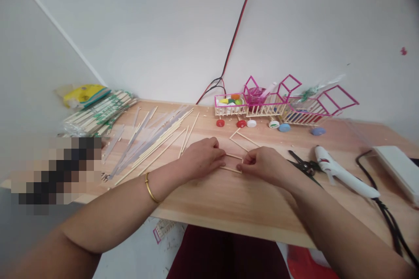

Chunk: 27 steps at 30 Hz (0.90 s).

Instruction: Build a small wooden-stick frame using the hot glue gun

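My left hand (201, 157) and my right hand (265, 165) rest on the wooden table (229, 200), facing each other. Between them lie two short thin wooden sticks (233, 162), roughly parallel. My left fingertips pinch their left ends and my right fingertips pinch their right ends. A gold bangle (150, 188) circles my left wrist. Two longer sticks (242, 139) lie in a V just behind the hands.
Loose sticks and clear wrappers (150, 139) spread at the left, with packs of sticks (98, 113) beyond. A pink stick train with bottle-cap wheels (281, 107) stands at the back. Scissors (304, 165), a white glue gun (343, 172) and a power strip (397, 170) lie at the right.
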Tool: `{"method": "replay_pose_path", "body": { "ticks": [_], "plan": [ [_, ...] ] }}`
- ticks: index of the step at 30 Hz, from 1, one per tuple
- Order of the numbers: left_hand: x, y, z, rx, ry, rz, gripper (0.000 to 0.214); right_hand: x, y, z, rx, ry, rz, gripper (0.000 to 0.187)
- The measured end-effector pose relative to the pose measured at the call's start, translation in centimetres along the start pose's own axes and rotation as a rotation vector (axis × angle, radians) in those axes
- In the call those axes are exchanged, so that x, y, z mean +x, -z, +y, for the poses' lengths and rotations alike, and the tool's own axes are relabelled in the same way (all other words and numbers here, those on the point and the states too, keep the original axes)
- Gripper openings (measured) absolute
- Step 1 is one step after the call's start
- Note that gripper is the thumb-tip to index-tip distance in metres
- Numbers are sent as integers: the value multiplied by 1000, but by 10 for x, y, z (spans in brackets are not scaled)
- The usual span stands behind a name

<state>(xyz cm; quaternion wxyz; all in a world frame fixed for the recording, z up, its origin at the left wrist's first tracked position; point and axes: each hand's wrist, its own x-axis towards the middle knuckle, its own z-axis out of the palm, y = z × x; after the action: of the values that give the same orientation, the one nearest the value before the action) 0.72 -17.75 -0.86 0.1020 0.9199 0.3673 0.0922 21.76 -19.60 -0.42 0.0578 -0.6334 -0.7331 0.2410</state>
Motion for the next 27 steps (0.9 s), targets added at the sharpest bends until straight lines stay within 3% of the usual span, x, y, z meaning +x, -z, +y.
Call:
{"method": "replay_pose_path", "body": {
  "ticks": [16,27],
  "plan": [
    [-1,-2,-1,16,-28,24,25,-1,-2,3,27,28,-18,28],
    [-1,-3,-1,28,-29,48,28,-2,-2,-1,16,-35,-18,32]
  ]
}}
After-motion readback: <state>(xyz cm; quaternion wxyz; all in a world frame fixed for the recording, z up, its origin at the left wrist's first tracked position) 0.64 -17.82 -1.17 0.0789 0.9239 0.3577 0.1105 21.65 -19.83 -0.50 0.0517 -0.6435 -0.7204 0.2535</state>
